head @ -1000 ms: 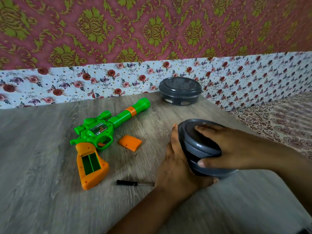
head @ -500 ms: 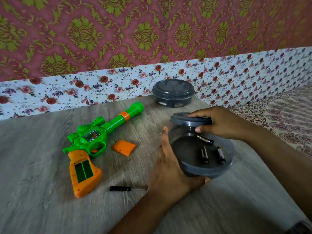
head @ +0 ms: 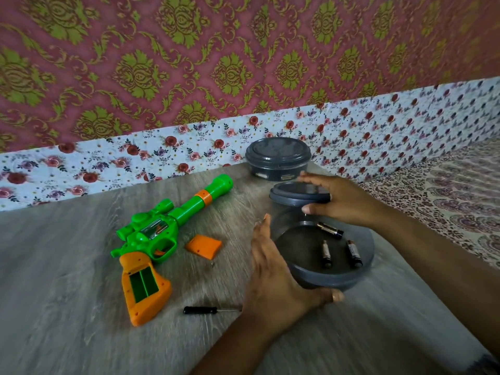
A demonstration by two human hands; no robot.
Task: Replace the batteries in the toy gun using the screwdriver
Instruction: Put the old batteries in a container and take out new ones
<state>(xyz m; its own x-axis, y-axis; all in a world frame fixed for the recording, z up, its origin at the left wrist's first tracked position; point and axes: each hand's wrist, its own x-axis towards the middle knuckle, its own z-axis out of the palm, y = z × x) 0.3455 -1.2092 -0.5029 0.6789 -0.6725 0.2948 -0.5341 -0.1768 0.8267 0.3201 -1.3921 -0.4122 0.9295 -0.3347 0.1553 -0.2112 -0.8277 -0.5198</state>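
Observation:
A green and orange toy gun [head: 159,236] lies on the table with its handle's battery bay open and empty. Its orange cover [head: 203,246] lies to the right of the gun, with a small screw [head: 213,264] just below it. A black-handled screwdriver [head: 205,310] lies near the front. My left hand [head: 276,282] grips the side of a round grey container [head: 324,277] that holds three batteries [head: 338,247]. My right hand [head: 341,201] holds the container's grey lid [head: 295,194] lifted above its far rim.
A second round grey container [head: 278,158] with its lid on stands at the back by the floral wall strip. The grey wood-grain table [head: 67,293] ends at the right, where patterned fabric [head: 446,196] lies.
My right hand has taken the lid off the container and raised it toward the back, which shows the batteries inside. My left hand stays on the container's side.

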